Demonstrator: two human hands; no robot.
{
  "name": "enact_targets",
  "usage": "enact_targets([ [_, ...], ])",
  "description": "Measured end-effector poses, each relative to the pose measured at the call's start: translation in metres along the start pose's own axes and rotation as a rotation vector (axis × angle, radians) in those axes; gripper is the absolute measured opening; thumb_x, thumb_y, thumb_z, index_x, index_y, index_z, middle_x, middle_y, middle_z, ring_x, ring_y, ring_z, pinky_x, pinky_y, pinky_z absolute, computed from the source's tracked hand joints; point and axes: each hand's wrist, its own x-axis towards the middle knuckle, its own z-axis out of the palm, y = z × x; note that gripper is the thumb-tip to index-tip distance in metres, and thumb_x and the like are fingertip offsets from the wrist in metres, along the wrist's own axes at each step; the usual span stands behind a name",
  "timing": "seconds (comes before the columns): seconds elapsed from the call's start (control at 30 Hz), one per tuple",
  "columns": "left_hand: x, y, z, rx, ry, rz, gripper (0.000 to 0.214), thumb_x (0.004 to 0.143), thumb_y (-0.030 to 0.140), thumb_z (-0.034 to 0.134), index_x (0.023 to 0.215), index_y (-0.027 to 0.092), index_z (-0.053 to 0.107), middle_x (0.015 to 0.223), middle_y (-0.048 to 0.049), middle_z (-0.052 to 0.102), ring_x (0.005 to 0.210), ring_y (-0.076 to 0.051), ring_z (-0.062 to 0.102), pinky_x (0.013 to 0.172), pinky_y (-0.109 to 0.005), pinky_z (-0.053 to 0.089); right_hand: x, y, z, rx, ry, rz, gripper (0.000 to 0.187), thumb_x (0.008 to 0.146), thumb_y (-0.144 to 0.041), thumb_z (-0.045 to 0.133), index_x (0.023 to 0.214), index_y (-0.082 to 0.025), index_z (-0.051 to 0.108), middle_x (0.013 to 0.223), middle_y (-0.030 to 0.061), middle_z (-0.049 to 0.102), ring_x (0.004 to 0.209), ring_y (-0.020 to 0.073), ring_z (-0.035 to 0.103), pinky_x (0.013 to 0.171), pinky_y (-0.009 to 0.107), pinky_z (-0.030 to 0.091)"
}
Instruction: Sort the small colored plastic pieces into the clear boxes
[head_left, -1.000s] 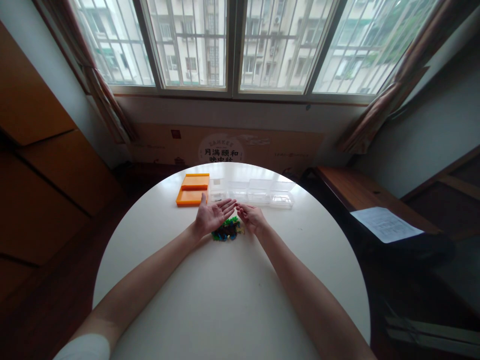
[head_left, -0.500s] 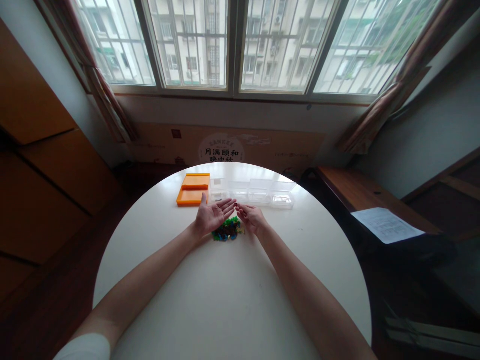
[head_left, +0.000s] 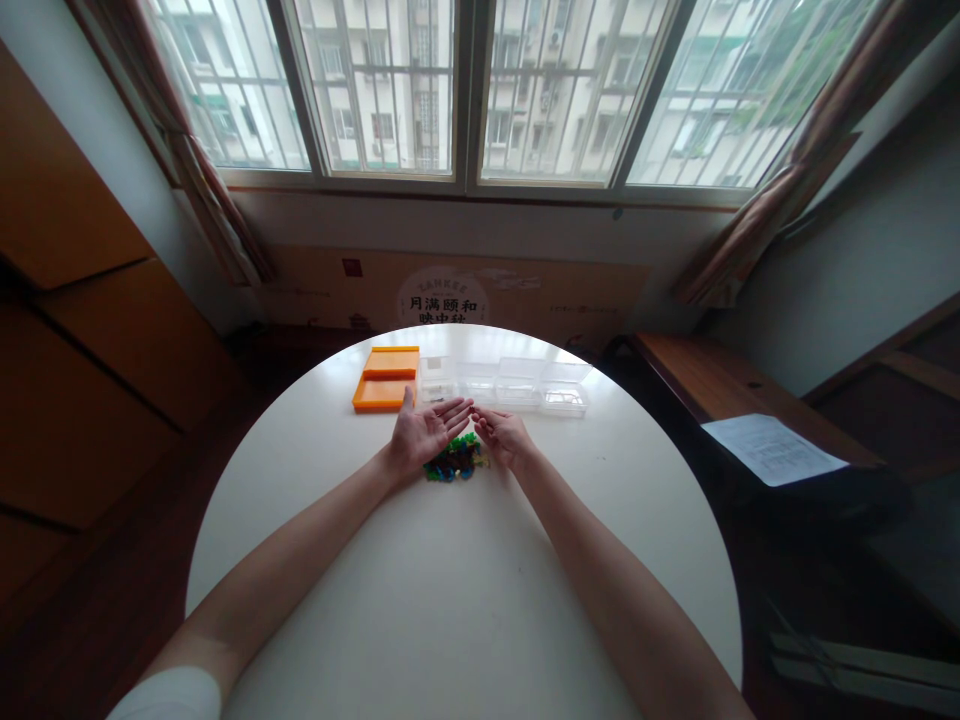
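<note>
My left hand (head_left: 425,434) is held palm up with its fingers stretched out to the right, over the far left edge of a pile of small green, blue, brown and yellow pieces (head_left: 455,460). Facing it, my right hand (head_left: 502,434) is closed in a pinch at the tips of the left fingers. A tiny dark thing seems to sit between the right fingertips, too small to name. The loose pieces lie on the white round table (head_left: 450,580), just below both hands. What kind of pieces they are I cannot make out.
An open orange box (head_left: 384,393) lies beyond my left hand. To its right stand several clear plastic boxes (head_left: 564,400) with raised lids. A brown desk (head_left: 720,380) with a sheet of paper (head_left: 774,449) is at the right, and a window (head_left: 469,100) is ahead.
</note>
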Motion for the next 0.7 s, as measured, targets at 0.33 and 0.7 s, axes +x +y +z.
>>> enact_targets([
  [0.33,0.000,-0.001,0.001,-0.007,0.018,-0.009,0.079,0.084,0.061,0.028,0.132,-0.002,0.035,0.125,-0.0270,0.049,0.120,-0.029,0.047,0.098,-0.041,0.042,-0.001,-0.001,0.001,-0.010,0.023,0.000,0.008,0.068,-0.007,0.071,0.064,-0.010,0.064,0.054,0.0010,0.063,0.044,0.0040,0.055,0.049,0.010,0.052],
  [0.7,0.004,0.012,-0.013,0.021,0.021,0.056,0.073,0.086,0.057,0.032,0.128,-0.002,0.041,0.127,-0.0258,0.048,0.121,-0.029,0.045,0.099,-0.041,0.039,-0.002,-0.005,0.001,0.016,0.094,-0.063,0.010,0.074,-0.004,0.063,0.065,-0.008,0.065,0.053,0.0012,0.063,0.042,0.0031,0.054,0.047,0.011,0.053],
])
